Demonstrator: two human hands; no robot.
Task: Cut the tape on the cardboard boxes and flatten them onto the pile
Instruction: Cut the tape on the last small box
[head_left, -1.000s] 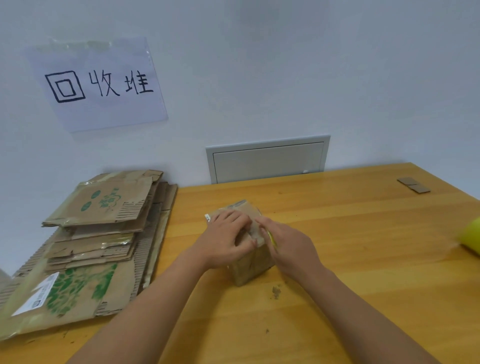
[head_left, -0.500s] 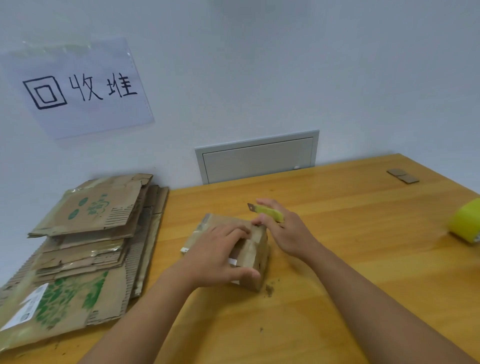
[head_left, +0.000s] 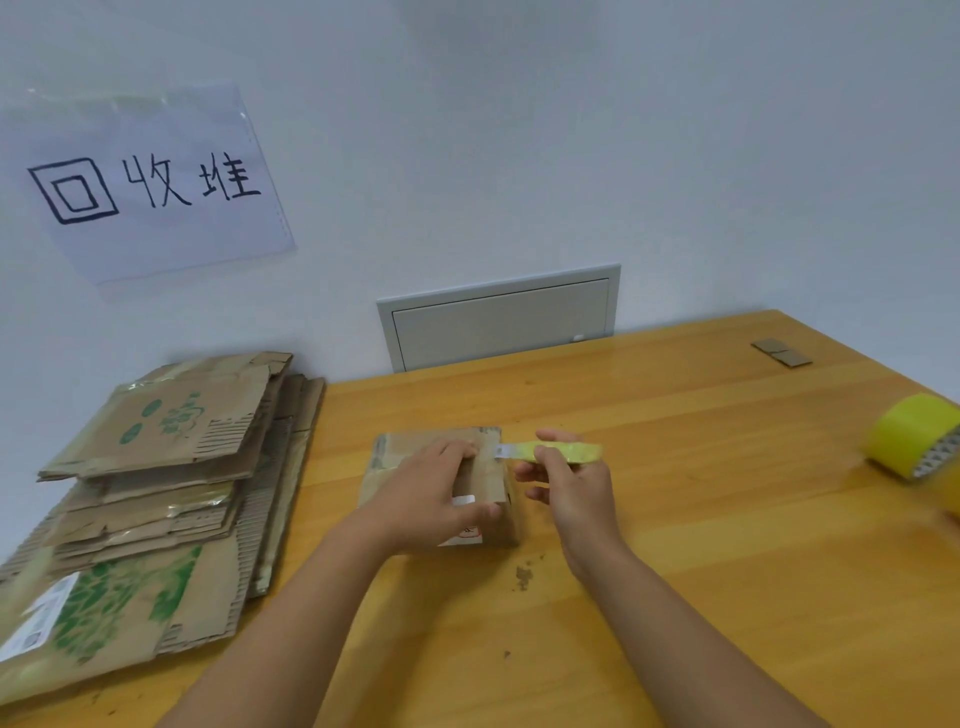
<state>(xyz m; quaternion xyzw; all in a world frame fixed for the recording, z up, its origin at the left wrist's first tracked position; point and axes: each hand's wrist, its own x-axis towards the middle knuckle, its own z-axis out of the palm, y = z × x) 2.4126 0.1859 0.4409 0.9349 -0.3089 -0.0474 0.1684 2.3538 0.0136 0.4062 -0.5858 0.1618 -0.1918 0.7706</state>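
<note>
Brown cardboard box (head_left: 439, 457) sat near the middle of the wooden tabletop (head_left: 675, 519), well in from every edge. The left hand (head_left: 431, 499) lay over its top, fingers spread across the lid and thumb pressed against the near face. The right hand (head_left: 571, 486) gripped a yellow-green utility knife (head_left: 556, 451), its fingers curled round the handle, with the blade end touching the box's far right corner. A pile of flattened cardboard (head_left: 156, 493) covered the tabletop's left edge against the wall. A roll of yellow tape (head_left: 914, 434) stood at the right edge, and two small cardboard scraps (head_left: 781, 352) lay near the far right corner.
</note>
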